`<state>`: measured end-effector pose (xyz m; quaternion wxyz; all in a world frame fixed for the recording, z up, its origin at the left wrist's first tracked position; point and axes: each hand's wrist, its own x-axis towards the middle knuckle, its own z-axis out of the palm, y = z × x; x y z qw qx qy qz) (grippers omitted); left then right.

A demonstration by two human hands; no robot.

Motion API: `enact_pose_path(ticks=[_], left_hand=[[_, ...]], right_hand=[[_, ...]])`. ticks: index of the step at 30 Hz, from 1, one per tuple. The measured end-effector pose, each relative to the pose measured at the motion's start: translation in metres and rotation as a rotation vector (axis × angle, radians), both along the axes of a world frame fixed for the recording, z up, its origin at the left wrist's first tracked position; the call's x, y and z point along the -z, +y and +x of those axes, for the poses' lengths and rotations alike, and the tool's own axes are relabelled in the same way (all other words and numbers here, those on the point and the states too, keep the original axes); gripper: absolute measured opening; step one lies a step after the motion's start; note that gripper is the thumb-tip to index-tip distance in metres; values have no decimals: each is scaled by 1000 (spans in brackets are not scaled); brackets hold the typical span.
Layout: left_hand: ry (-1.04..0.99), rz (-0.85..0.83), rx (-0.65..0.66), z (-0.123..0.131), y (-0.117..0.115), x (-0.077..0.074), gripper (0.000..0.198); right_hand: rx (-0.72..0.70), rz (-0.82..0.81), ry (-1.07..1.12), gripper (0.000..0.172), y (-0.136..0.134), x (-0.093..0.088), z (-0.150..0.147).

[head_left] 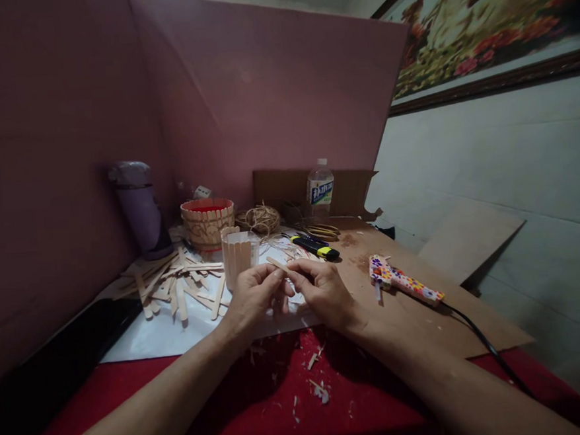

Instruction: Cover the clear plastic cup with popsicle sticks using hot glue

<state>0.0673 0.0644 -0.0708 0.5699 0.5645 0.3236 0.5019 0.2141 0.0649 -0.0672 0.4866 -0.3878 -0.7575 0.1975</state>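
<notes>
Fingers [273,280] of the left hand [253,293] and right hand [329,294] pinched a wooden stick [277,265], a stick-clad cup [237,259] just beyond, a glue gun [408,283] rightward.

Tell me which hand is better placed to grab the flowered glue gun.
Probably the right hand: the glue gun lies just beyond it on that side. The left hand is farther away. Both hands hold the wooden stick, so the right must let go first.

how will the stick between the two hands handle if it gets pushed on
The stick looks thin and narrow, so it is probably light. Its visible part looks straight, suggesting stiffness. It seems to be wood, so it might snap if bent hard.
</notes>
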Motion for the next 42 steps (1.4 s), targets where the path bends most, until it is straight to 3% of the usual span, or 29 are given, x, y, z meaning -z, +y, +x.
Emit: enact_pose_path(ticks=[8, 15, 23, 30, 37, 42], left_hand=[[-50, -10, 41, -2, 0, -2, 34], [-44, -37, 45, -2, 0, -1, 35], [-42, -72, 20, -3, -1, -2, 22], [-15, -69, 49, -4, 0, 1, 35], [-14, -84, 69, -6, -1, 0, 24], [-37, -72, 84, -6, 0, 0, 29]], right_hand=[[-43, -71, 42, 24, 4, 2, 0], [-38, -9, 13, 28, -2, 0, -1], [-32, -8, -3, 28, -4, 1, -3], [-22, 5, -46, 32, -5, 0, -4], [-8, 44, -112, 32, -9, 1, -3], [3, 56, -104, 30, -8, 0, -3]])
